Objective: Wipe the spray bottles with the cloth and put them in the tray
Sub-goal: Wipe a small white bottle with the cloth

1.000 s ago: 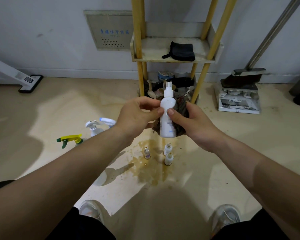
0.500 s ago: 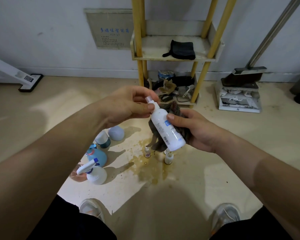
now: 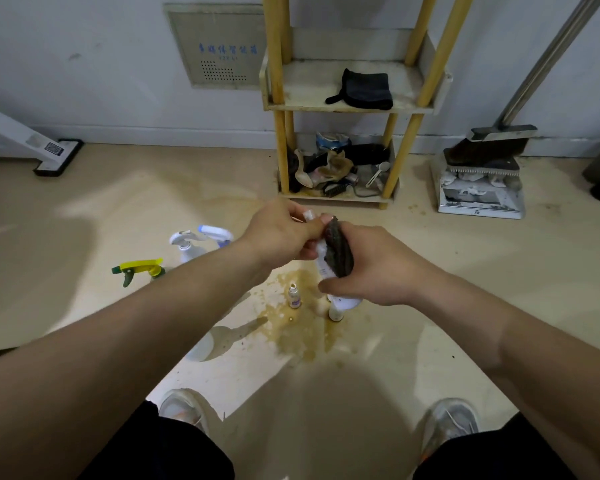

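At frame centre, left hand (image 3: 278,233) pinched the top of the spray bottle (image 3: 321,263); right hand (image 3: 378,268) gripped the cloth (image 3: 338,251) round its body. Advice: hold top steady, slide cloth full length.

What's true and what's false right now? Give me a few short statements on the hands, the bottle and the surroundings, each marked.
1. The right hand holds the cloth wrapped against the white bottle. True.
2. The left hand hangs idle. False: it grips the bottle's top end.
3. The white bottle lies in a tray. False: both hands hold it above the floor.
4. A yellow-headed sprayer is on the floor to the person's left. True.
5. The upper shelf holds nothing. False: a dark folded cloth lies on it.
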The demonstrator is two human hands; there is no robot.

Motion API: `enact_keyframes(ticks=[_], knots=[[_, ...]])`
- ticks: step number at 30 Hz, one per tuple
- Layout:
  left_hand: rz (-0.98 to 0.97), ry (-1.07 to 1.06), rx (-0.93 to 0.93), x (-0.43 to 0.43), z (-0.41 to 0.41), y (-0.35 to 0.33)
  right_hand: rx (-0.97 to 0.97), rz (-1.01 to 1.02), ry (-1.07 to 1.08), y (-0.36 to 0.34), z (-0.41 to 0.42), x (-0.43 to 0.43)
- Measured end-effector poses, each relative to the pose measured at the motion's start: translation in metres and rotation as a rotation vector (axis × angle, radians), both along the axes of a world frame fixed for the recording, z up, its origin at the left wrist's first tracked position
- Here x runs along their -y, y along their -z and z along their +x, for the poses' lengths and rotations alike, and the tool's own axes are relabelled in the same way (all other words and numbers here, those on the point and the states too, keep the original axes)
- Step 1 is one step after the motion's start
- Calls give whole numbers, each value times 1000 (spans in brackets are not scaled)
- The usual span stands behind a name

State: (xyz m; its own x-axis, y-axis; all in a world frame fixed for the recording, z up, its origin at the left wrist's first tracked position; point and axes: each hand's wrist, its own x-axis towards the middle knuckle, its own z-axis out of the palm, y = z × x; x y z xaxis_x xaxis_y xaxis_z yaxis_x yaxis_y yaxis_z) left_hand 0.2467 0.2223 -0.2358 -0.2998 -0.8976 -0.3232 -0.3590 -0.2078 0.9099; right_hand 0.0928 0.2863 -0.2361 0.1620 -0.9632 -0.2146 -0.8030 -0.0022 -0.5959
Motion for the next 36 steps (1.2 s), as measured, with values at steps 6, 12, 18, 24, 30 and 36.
enact_keyframes(ticks=[6, 12, 18, 24, 30, 36], knots=[[149, 295, -54, 14, 17, -17, 333, 205, 38, -2, -19, 5], [52, 248, -56, 9, 10, -18, 621, 293, 125, -2, -21, 6], [32, -58, 48, 6, 0, -5, 200, 39, 151, 3, -2, 1], [99, 101, -43, 10, 7, -12, 288, 134, 190, 1, -12, 7], [-29, 227, -66, 14, 12, -18, 545, 317, 153, -2, -19, 3], [-105, -19, -25, -1, -5, 3, 142, 18, 178, 0, -1, 3]])
